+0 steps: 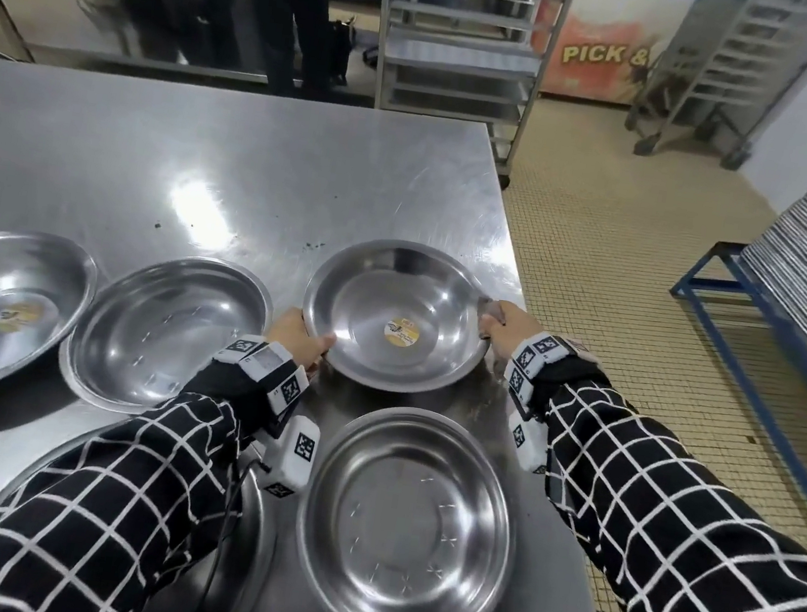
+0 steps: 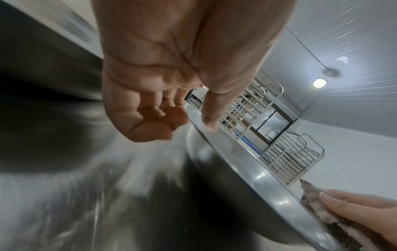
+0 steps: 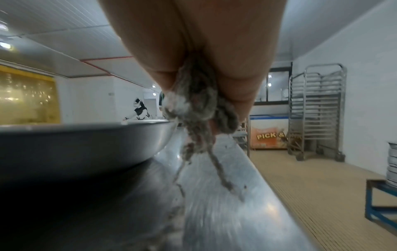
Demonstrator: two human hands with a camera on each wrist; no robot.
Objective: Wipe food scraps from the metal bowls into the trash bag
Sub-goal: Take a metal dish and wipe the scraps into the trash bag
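Steel is slick, and I have the bowl (image 1: 395,315) only by its rim near the right edge of the tabletop (image 1: 163,158): my left hand (image 1: 297,338) pinches the near-left rim, thumb on top, while my right hand (image 1: 502,326) is curled round a grey rag (image 3: 193,105) against the opposite rim. Because the rag cushions that grip, the bowl could slip or tip. No trash bag is in view, so a blind carry from the bowl's spot risks scattering scraps on the floor (image 1: 607,241).
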